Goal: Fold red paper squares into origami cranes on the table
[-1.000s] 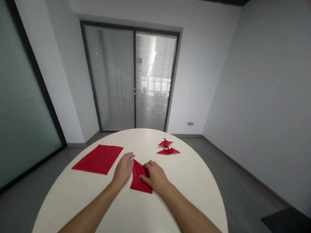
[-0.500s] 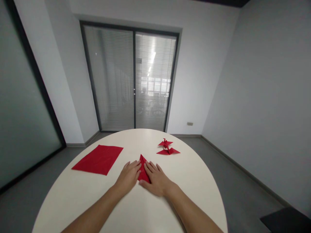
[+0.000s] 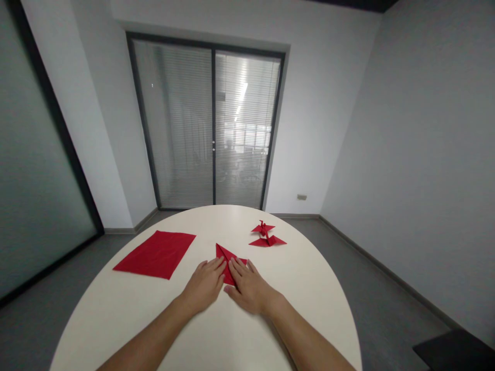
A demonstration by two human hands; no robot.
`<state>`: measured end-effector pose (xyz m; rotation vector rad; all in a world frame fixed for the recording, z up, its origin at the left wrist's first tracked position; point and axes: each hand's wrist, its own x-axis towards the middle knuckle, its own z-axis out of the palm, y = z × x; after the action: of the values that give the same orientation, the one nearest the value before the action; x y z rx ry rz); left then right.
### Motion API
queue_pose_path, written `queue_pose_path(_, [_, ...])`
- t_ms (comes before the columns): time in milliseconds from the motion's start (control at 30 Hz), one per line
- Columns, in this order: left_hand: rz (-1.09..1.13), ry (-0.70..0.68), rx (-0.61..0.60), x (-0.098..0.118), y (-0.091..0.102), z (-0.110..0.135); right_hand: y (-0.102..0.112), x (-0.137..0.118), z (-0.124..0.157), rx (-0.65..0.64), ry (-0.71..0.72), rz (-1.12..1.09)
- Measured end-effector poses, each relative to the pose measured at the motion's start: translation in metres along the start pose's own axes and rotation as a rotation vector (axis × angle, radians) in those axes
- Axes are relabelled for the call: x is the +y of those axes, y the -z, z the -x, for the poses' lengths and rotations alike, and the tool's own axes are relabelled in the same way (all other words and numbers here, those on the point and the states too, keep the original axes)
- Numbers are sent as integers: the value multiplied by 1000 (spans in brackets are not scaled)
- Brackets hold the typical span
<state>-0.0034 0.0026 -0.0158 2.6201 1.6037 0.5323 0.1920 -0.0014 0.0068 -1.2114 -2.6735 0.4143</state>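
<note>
A folded piece of red origami paper point(image 3: 229, 278) lies on the table in front of me, with a crease running down from its pointed far corner. My left hand point(image 3: 207, 283) rests over its left edge, fingers stretched out and touching the paper. On the other side, my right hand point(image 3: 249, 288) lies flat with its fingers spread over the right part, the thumb near the lower edge. A corner of the paper shows past the right fingertips. Both hands cover much of the paper between them.
The round white table point(image 3: 220, 340) carries a red square sheet point(image 3: 158, 255) at the left. Two red paper cranes, a far crane point(image 3: 263, 228) and a near crane point(image 3: 268, 240), stand close together at the back right. Beyond the table is a glass door with blinds point(image 3: 185, 129).
The folded paper has turned counterclockwise under my hands. Its far point has swung left, and a corner now sticks out at the right. My hands have shifted only slightly.
</note>
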Motion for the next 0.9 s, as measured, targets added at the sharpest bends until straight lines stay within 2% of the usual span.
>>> queue_pose_path(167, [25,-5,11,-1,-2,1,0,-9,2,12,4,-1])
queue_pose_path(367, [72,-24,127,-6,-7,-5,4,-7,2,-62,44,-26])
queue_pose_path(500, [77,-48,-48,-11,-11,-7,11,-10,4,-127,46,-23])
queue_pose_path(600, [50,-22,-129,-14,-12,-6,14,-18,9,-189,-25,-22])
queue_pose_path(767, [41,8,-101,-12,-12,-5,17,-33,17,-238,-136,-7])
queue_pose_path(900, [39,26,-82,-11,-12,-5,21,-41,14,-143,-123,120])
